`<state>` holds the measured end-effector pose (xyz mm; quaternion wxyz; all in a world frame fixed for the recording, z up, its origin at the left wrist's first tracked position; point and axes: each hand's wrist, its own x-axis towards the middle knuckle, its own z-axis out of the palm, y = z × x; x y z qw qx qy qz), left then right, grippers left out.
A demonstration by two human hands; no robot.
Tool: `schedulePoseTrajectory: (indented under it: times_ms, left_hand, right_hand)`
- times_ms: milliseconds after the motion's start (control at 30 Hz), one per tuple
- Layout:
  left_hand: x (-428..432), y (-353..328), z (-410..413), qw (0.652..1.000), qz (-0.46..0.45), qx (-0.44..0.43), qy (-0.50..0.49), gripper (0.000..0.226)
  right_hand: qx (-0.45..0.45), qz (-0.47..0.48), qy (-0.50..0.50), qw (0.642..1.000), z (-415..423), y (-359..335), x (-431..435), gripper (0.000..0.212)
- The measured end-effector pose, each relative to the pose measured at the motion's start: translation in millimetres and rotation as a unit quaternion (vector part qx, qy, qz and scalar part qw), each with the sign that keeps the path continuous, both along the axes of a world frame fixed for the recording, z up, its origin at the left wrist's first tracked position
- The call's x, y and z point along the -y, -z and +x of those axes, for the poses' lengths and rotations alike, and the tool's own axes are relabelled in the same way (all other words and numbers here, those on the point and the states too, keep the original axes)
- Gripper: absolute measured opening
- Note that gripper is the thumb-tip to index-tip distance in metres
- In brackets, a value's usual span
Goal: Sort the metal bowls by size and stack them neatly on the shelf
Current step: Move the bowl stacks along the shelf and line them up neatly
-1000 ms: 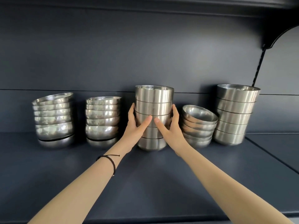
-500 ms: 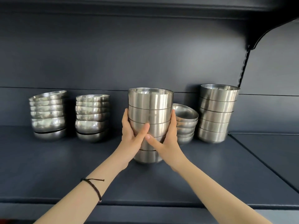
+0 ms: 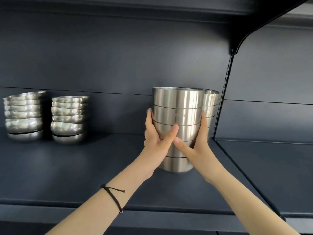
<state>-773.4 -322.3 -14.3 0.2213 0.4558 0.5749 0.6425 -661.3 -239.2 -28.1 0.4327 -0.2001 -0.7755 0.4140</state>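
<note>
Held stack (image 3: 177, 116): five straight-sided metal bowls nested one inside another, upright, with the widest rim at the top.
Position: over the right part of the shelf (image 3: 84, 167), between its front and back edges. Whether the lowest bowl touches the shelf surface cannot be told.
Left hand (image 3: 155, 141): grasps the stack's left side. Its fingers (image 3: 149, 114) curl round the far side at the second and third bowls, and its thumb lies slanted across the front.
Right hand (image 3: 198, 146): grasps the stack's right side. Its fingers (image 3: 204, 121) reach up along the wall of the second and third bowls, and its thumb crosses the front just below the left thumb, the two tips almost meeting.
Rear stack (image 3: 210, 106): more straight-sided bowls standing at the shelf's back right corner, mostly hidden behind the held stack.
Rounded stacks: two piles of shallower, round-bellied bowls along the back edge toward the left end. The outer pile (image 3: 23, 116) leans slightly, the inner pile (image 3: 69, 119) stands beside it, and the two are apart.
Slotted upright (image 3: 223, 99): a dark rail at the shelf's right end, just beside the rear stack.
Bracket (image 3: 240, 41): a curved black arm at the top of the upright.
Neighbouring shelf (image 3: 271, 167): a dark panel beyond the right edge.
Cord bracelet (image 3: 113, 197): a dark band round the left wrist.
</note>
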Motion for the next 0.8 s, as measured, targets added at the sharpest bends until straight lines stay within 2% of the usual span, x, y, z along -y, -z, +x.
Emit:
schedulePoseTrajectory:
  times_ms: [167,367,567,700,800]
  left_hand:
    - [-37.2,15.3,28.8,1.000,-0.018,0.001,0.026,0.106]
    - [-66.5,24.7,39.8,0.999,0.005,-0.008,0.045,0.109]
    - [-72.1,26.7,33.5,0.997,-0.013,-0.026,0.066,0.107]
    - [-60.4,25.4,12.0,0.990,-0.031,-0.060,0.127,0.082]
    - [-42.4,20.6,-7.4,0.984,-0.072,-0.107,0.124,0.068]
  right_hand:
    - [-0.001,-0.003,0.027,1.000,35.4,15.6,-29.2,0.108]
    - [-0.027,0.008,0.028,0.999,47.3,26.4,-56.4,0.101]
    - [-0.032,0.012,0.027,0.999,47.9,28.6,-62.0,0.101]
    - [-0.025,-0.012,0.027,0.999,50.0,27.7,-59.3,0.108]
    - [-0.020,-0.032,0.028,0.999,51.3,27.1,-56.4,0.121]
